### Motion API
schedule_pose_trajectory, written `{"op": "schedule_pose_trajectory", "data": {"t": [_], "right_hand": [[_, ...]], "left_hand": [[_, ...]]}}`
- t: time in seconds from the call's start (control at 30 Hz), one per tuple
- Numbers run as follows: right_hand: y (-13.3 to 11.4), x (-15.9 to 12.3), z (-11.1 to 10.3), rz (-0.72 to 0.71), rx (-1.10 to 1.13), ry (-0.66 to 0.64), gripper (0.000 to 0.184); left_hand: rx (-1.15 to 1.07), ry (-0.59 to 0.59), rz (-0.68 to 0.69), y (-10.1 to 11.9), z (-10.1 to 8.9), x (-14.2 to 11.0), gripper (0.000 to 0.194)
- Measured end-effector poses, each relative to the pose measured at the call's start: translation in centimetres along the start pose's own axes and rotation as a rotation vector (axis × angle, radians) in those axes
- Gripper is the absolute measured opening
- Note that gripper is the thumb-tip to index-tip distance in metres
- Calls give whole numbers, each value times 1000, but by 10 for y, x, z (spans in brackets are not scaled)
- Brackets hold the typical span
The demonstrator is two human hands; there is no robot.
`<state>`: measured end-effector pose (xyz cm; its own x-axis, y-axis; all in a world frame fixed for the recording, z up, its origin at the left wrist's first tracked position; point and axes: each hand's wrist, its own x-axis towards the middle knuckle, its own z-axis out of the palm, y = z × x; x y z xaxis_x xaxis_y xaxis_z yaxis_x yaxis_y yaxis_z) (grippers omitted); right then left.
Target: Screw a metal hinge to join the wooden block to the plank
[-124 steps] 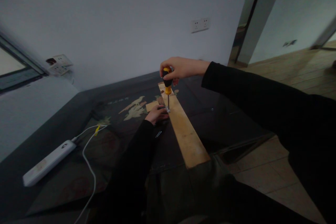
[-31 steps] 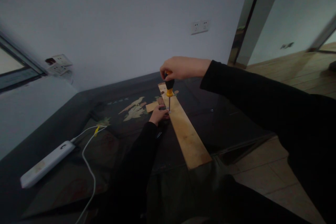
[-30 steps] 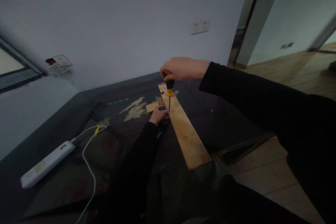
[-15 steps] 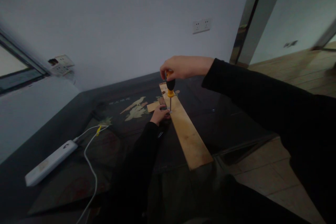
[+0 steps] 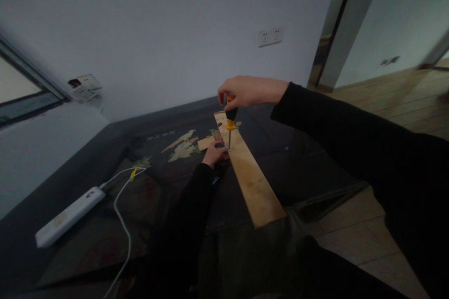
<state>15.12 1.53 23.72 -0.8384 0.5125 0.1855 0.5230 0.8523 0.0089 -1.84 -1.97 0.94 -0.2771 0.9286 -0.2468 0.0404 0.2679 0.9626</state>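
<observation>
A long, pale wooden board [image 5: 254, 180] lies lengthwise on the dark tabletop, its near end reaching the front edge. My right hand [image 5: 240, 91] is closed around the top of a yellow-and-black screwdriver [image 5: 230, 114]. The screwdriver stands nearly upright, tip down at the board's left edge. A small shiny metal piece [image 5: 228, 145] is at the tip, too small to name. My left hand [image 5: 213, 153] is closed at that edge, thumb and fingers beside the tip; what exactly they pinch is partly hidden. Behind it lies a short wooden block [image 5: 205, 143].
A white power strip [image 5: 70, 217] with a white cable [image 5: 122, 224] lies on the left of the dark table [image 5: 168, 182], which bears a bird-and-leaf picture. A small shiny object [image 5: 286, 148] lies right of the board. The wall [image 5: 168, 32] rises behind.
The whole view has shifted slightly. Both hands stay at the same place on the board, and the screwdriver remains upright with its tip at the metal piece.
</observation>
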Motion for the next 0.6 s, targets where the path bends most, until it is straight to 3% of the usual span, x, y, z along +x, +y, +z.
{"op": "schedule_pose_trajectory", "data": {"t": [0.17, 0.37, 0.47, 0.6], "right_hand": [[-2, -5, 3, 67, -44, 65, 33], [-11, -3, 19, 191, -199, 187, 51], [-8, -2, 14, 160, -153, 157, 51], [-2, -2, 2, 0, -33, 14, 39]], "left_hand": [[2, 11, 4, -2, -1, 3, 53], [10, 24, -3, -1, 1, 3, 51], [-3, 17, -1, -1, 1, 2, 52], [-2, 9, 4, 1, 1, -2, 50]]}}
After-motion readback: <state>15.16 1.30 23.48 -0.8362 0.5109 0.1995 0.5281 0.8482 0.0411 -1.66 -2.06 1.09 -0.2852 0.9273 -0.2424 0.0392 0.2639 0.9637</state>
